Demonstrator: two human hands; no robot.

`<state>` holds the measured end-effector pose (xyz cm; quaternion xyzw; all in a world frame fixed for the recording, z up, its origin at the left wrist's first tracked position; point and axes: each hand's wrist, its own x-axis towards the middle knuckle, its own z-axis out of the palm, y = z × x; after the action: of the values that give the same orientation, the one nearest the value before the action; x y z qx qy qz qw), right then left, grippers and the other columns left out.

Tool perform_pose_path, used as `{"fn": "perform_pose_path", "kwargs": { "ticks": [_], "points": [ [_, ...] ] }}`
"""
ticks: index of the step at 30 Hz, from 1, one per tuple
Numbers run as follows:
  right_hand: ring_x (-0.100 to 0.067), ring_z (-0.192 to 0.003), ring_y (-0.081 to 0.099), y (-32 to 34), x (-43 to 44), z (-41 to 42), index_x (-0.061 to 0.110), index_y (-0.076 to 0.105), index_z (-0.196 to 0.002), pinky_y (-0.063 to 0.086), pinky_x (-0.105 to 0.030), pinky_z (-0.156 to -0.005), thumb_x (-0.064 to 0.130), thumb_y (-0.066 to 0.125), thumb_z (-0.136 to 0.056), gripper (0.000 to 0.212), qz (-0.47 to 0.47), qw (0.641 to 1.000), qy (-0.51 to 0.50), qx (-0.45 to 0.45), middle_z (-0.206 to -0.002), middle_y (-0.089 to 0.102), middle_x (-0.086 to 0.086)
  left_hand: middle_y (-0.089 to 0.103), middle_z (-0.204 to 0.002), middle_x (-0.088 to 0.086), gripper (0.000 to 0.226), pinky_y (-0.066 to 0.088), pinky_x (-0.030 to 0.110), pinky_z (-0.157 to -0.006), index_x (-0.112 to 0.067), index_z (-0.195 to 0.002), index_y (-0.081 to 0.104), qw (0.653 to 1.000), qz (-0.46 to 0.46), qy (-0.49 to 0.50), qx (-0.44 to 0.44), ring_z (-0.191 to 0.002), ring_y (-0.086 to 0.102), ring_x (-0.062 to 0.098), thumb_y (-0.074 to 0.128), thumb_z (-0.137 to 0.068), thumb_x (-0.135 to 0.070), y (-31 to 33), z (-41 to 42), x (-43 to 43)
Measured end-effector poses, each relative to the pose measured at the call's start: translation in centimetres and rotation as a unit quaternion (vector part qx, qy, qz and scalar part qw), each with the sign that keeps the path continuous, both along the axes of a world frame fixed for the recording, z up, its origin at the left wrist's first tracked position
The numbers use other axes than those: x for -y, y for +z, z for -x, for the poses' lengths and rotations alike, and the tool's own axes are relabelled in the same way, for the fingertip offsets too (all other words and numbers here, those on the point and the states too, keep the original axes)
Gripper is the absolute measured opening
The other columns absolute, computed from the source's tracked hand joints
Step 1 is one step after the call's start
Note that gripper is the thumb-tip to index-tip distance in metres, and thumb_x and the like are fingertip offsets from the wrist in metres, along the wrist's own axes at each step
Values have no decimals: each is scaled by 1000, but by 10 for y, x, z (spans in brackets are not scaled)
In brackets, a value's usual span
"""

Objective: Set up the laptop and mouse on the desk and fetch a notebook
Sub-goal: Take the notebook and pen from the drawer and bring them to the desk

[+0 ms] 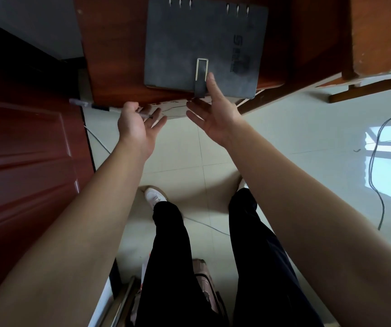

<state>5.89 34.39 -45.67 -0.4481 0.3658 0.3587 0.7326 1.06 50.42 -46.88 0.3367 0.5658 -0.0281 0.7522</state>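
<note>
A grey ring-bound notebook (189, 43) with a strap and metal loop lies closed on a reddish wooden tabletop (116, 62), its near edge at the table's front edge. My right hand (213, 116) is spread just below that edge, its thumb resting against the notebook by the strap. To its left, at the table's edge, my left hand (138, 126) holds a clear-barrelled pen (83, 104) that sticks out to the left. No laptop or mouse is in view.
A dark red door (25, 149) stands close on the left. A wooden furniture piece (378, 38) sits at the upper right. A black cable (376, 149) trails over the pale tiled floor at right. A pinkish suitcase (204, 286) stands behind my legs.
</note>
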Motion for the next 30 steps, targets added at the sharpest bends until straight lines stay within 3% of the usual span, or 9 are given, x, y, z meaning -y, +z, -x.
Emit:
{"fn": "perform_pose_path", "kwargs": {
  "ticks": [8,10,12,14,17,22,26,28,30],
  "points": [
    [-30,-122,57,6,5,-1,14,52,-116,61,-48,-85,37,58,-101,29,76,997,-7,-6,-133,51,-11,54,-127,3,27,56,38,-88,-19,-126,47,966,-206,-139,-79,-109,63,17,34,-103,-24,1,17,-2],
    [-29,-119,58,7,4,1,13,55,-103,62,-46,-84,34,55,-104,21,100,995,-21,-11,-118,53,-11,57,-116,3,23,56,36,-80,-18,-120,46,953,-256,-137,-85,-97,64,16,32,-105,-28,-1,18,1],
    [-28,-115,61,11,3,3,13,55,-90,62,-44,-83,28,54,-104,21,119,991,-53,-14,-102,55,-9,55,-90,-1,18,51,37,-72,-21,-105,47,933,-323,-134,-92,-78,58,17,32,-103,-31,-3,19,2],
    [-24,-105,65,12,2,3,12,56,-85,62,-43,-85,22,56,-103,21,137,986,-92,-25,-95,59,-8,48,-77,-5,17,48,39,-72,-28,-90,45,916,-362,-143,-96,-73,51,20,35,-100,-36,-3,21,-1],
    [-21,-99,65,15,0,6,11,57,-89,60,-43,-92,23,64,-99,17,124,985,-115,-28,-101,63,-10,47,-76,-6,15,46,37,-72,-31,-85,45,914,-366,-155,-86,-73,48,18,39,-97,-38,2,25,-5],
    [-18,-101,62,24,-3,5,17,40,-99,57,-44,-95,29,82,-84,46,94,988,-118,24,-104,58,-5,46,-78,-6,10,44,36,-71,-32,-89,48,916,-367,-146,-69,-70,46,13,42,-88,-40,5,28,-19],
    [-33,-119,64,22,0,0,13,38,-117,58,-53,-93,9,72,-92,42,30,979,-199,25,-130,59,-17,42,-74,-3,13,40,23,-51,-30,-88,46,925,-354,-124,-68,-54,41,8,41,-100,-31,9,24,-19],
    [-34,-114,65,19,6,3,9,34,-132,57,-58,-91,2,65,-94,50,26,974,-223,30,-132,57,-22,43,-75,-3,12,39,20,-46,-27,-92,47,925,-353,-119,-67,-53,41,8,40,-101,-29,12,23,-18],
    [-32,-102,66,18,16,9,12,30,-135,55,-61,-92,-1,60,-97,50,19,973,-227,42,-125,58,-21,44,-77,-4,8,39,20,-45,-24,-98,48,927,-353,-113,-59,-54,42,8,41,-100,-26,15,22,-18]
  ]
}}
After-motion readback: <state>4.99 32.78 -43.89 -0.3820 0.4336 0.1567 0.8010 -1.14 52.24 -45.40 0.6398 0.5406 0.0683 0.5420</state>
